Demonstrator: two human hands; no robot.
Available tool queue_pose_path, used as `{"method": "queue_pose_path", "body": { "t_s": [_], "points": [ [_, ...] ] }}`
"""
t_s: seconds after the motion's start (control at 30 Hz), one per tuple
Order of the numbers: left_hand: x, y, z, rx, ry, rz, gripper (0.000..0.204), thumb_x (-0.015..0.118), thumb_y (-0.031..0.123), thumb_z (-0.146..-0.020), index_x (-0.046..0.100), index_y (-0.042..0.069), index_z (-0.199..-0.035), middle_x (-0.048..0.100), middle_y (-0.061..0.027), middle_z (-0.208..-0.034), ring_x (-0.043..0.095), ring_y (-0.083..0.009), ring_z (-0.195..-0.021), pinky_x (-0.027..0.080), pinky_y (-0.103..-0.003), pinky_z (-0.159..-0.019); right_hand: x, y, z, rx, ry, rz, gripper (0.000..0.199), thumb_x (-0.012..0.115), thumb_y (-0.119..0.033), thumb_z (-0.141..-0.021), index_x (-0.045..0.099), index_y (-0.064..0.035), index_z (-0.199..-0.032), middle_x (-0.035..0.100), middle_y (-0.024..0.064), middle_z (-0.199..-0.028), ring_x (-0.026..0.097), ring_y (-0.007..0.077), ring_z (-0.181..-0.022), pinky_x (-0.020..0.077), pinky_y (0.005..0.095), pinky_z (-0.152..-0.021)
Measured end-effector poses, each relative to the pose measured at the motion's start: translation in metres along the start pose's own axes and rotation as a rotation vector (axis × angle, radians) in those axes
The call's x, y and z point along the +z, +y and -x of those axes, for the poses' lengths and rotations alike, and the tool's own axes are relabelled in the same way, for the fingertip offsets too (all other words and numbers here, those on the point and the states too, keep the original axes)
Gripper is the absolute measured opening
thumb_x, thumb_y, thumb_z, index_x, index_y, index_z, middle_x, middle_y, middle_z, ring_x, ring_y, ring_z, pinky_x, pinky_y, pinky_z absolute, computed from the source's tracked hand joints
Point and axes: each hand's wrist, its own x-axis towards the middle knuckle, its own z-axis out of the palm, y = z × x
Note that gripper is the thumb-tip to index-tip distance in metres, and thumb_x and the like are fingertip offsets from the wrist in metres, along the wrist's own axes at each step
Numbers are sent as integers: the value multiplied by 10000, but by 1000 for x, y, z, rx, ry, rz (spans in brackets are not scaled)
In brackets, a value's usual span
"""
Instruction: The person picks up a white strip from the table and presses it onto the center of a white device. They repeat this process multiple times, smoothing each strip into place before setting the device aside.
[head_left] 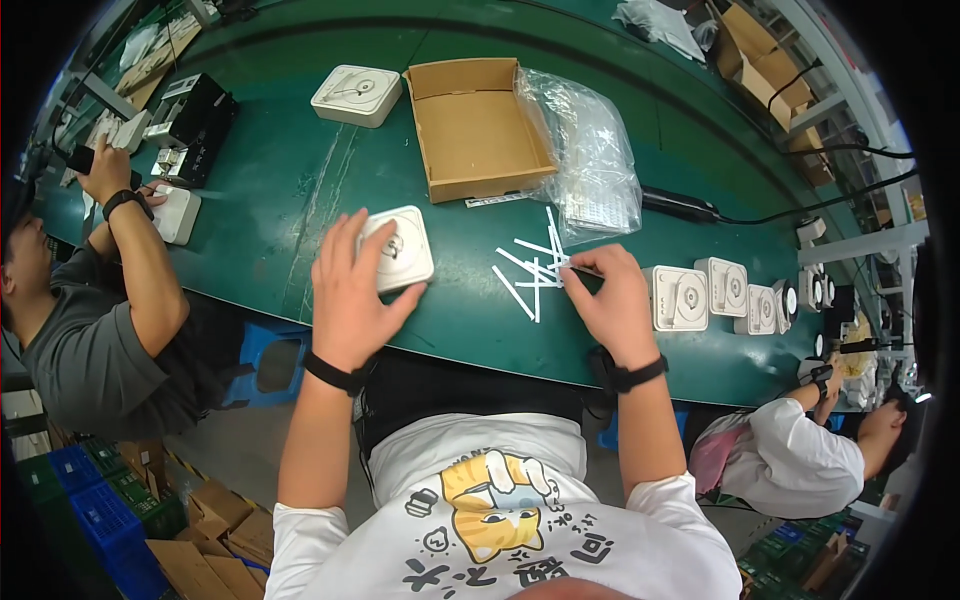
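My left hand (360,292) grips a white square device (407,250) with rounded corners and a round dial-like recess on top. Its fingers reach over the left part and the thumb rests at the near edge, hiding some of the casing. Several thin white strips (528,288) lie in a loose, crossing pile on the green table (465,320), right of the device. At the pile's right edge my right hand (612,295) is closed in a pinch, thumb and forefinger on the end of a white strip (556,262).
Beyond my hands are an open cardboard box (480,120), a clear plastic bag (595,160), a black handheld tool (680,204) with a cable, and another white device (357,95). More white devices (681,299) line up at right. Co-workers sit left (100,340) and right (790,455).
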Motion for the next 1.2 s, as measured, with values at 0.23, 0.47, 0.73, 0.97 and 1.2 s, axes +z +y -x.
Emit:
{"method": "queue_pose_path", "body": {
  "t_s": [0.23,0.47,0.73,0.97,1.2],
  "points": [
    [6,48,35,-23,-32,133,762,1004,340,-872,726,142,-1553,556,-209,-1740,497,-499,-1623,406,-624,-1304,18,22,-18,227,-36,-94,160,931,-148,-972,843,-16,-992,759,115,-1048,738,259,-957,604,391,-866],
    [7,42,21,-35,-2,155,577,956,295,-904,765,123,-1420,694,-178,-1587,606,-448,-1511,446,-576,-1252,-8,-1,14,288,48,-195,178,896,-161,-1053,806,-10,-1081,815,99,-1148,746,183,-954,599,334,-833],
    [20,32,9,-44,15,332,380,897,214,-913,757,108,-1250,809,-145,-1412,715,-395,-1337,495,-522,-1171,37,-35,55,610,-458,-1292,100,769,-101,-1172,715,-24,-1205,825,196,-1392,821,201,-1153,683,329,-885],
    [21,34,11,-28,48,307,351,910,184,-914,754,91,-1214,808,-164,-1454,715,-412,-1352,518,-517,-1170,36,8,-4,425,-408,-1042,30,758,-47,-1150,739,-29,-1136,810,200,-1457,817,222,-1204,670,349,-956],
    [24,33,15,-56,97,303,342,903,204,-898,743,111,-1186,813,-136,-1431,710,-400,-1359,510,-530,-1159,9,-16,25,102,-117,-435,117,873,-104,-1053,770,-56,-1079,707,230,-1641,689,353,-1487,507,481,-1256]
  ]
}}
